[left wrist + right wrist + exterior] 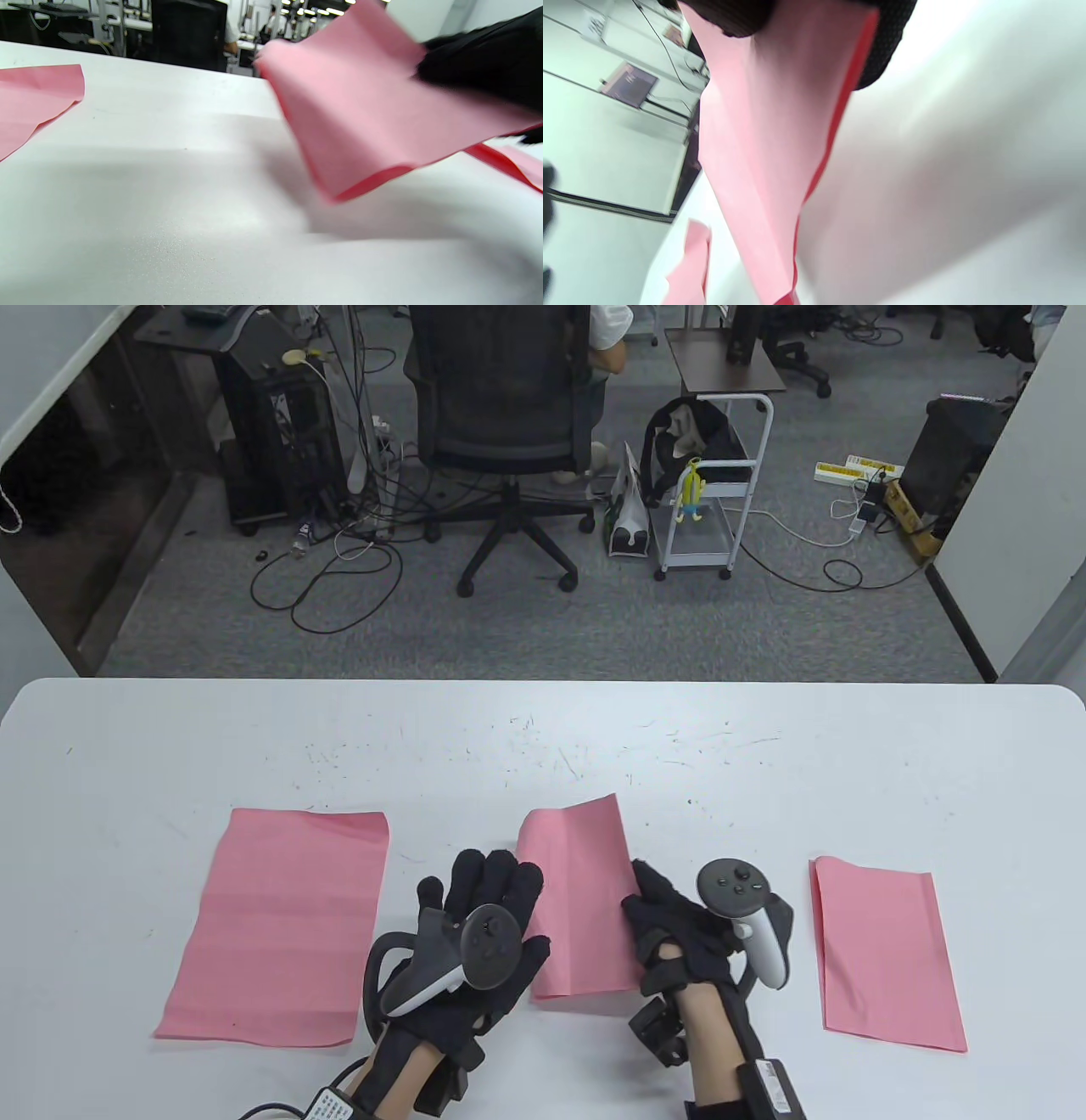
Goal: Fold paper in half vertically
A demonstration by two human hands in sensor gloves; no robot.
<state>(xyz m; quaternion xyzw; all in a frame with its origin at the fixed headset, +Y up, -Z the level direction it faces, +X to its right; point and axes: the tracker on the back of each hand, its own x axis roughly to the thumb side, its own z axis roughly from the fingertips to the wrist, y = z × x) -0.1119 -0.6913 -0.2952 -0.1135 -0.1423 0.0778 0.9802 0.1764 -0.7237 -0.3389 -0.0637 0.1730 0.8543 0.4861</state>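
Scuffed white table (543, 746) before grey-carpeted office, mesh chair (507, 407).

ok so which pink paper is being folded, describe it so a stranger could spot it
Start at the white table, where three pink papers lie in a row along the near side. It is the middle paper, between the left hand and the right hand. Unlike the wide flat left sheet and the untouched right sheet, it is doubled over with its far edge lifted.
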